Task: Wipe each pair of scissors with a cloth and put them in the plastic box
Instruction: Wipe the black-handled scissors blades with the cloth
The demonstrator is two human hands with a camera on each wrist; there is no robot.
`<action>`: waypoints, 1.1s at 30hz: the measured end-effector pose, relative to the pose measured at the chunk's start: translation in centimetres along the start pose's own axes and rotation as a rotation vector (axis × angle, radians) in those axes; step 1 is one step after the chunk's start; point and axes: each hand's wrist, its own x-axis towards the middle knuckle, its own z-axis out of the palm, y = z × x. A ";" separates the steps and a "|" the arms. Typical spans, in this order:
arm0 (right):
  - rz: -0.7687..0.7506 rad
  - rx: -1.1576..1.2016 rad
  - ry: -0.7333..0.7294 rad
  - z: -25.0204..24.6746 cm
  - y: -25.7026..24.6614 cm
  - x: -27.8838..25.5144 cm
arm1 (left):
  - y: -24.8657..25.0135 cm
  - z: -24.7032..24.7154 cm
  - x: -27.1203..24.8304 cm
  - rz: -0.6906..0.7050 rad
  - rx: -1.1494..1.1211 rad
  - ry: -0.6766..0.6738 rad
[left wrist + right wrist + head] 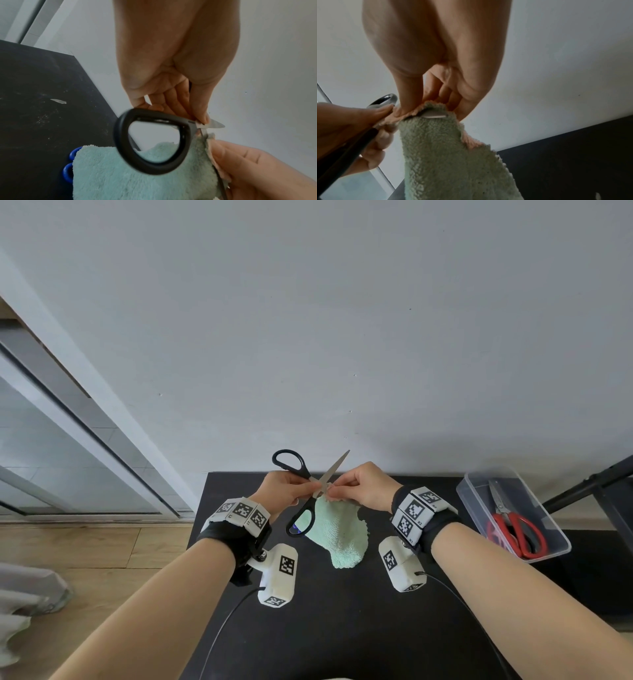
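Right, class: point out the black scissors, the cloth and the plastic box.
black scissors (289,462), head view, on the upper handle loop.
cloth (337,530), head view, on the middle of the hanging green fabric.
plastic box (470,491), head view, on its near-left clear wall.

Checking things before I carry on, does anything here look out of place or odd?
One thing: blue scissor handles poke out from under the hanging cloth, so that pair is easy to miss. The black scissors are held spread wide open, blades bare near the fingers. The red scissors lie tidily in the box.
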 end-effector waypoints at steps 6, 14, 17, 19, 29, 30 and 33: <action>0.042 0.070 0.004 -0.8 1.1 -0.9 | 0.6 -0.8 0.3 -0.001 0.026 0.030; 0.116 0.124 0.163 -1.9 4.4 -2.2 | 0.7 -4.4 0.7 -0.032 -0.121 0.197; 0.103 0.300 0.255 -1.3 4.4 -2.0 | 0.9 -4.2 0.1 -0.036 -0.192 0.176; 0.112 0.441 0.287 -0.7 3.8 -1.7 | 0.9 -3.6 -0.1 -0.053 -0.236 0.150; 0.136 0.972 0.290 2.3 1.9 -0.6 | 1.6 -1.2 -0.5 -0.069 -0.455 0.103; 0.137 1.000 0.290 2.4 1.7 -0.5 | 1.6 -0.8 -0.5 -0.069 -0.456 0.098; 0.120 1.065 0.295 2.9 1.1 -0.3 | 1.7 0.4 -0.8 -0.064 -0.448 0.082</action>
